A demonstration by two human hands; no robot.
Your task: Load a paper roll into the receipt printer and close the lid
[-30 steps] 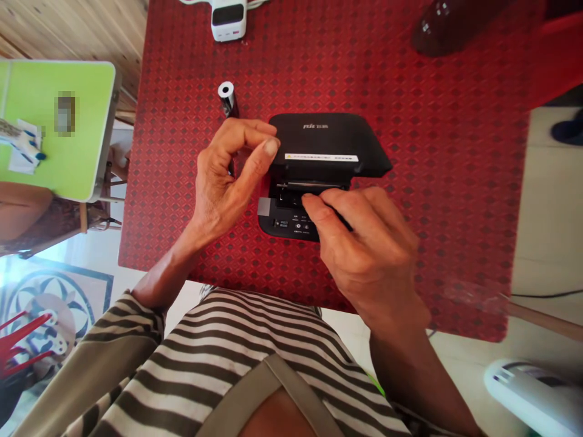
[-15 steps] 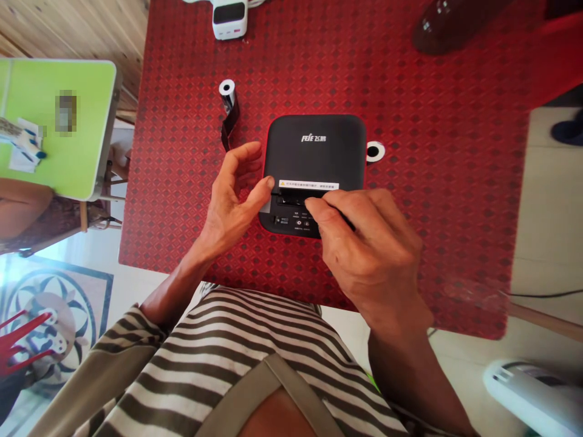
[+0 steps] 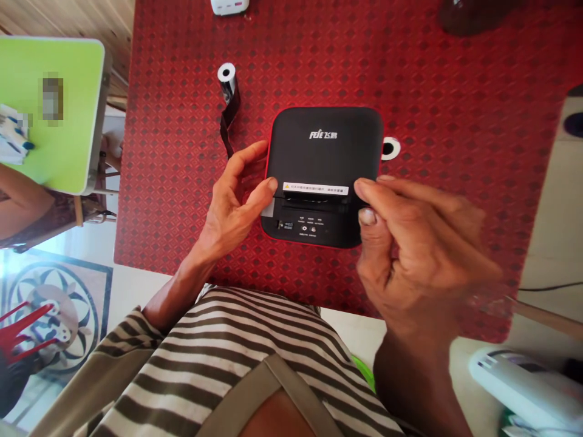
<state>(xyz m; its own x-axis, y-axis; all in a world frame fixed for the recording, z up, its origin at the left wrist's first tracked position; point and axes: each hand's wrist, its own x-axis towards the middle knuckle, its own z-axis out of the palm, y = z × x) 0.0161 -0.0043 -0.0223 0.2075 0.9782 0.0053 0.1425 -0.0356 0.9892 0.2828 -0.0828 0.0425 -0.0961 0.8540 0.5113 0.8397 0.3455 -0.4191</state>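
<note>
A black receipt printer (image 3: 324, 159) with a red rim lies on the red patterned table. A white warning label (image 3: 315, 189) sits above its paper slot (image 3: 314, 201), with small buttons below. My left hand (image 3: 234, 200) holds the printer's left side, thumb on the top edge and fingers along the flank. Over the printer's right edge is my right hand (image 3: 410, 243), thumb and forefinger a little apart with nothing visible between them; its other fingers are partly hidden. Whether its fingertips touch the printer I cannot tell.
A paper roll (image 3: 226, 82) with a dark loose strip lies behind my left hand. Another white roll (image 3: 390, 149) shows at the printer's right side. A white device (image 3: 230, 6) and a dark bottle-like object (image 3: 469, 15) stand farther back. Beside is a green table (image 3: 77, 152).
My right hand has moved right, from the paper slot to the printer's right edge, uncovering the slot. My left hand stays at the left side.
</note>
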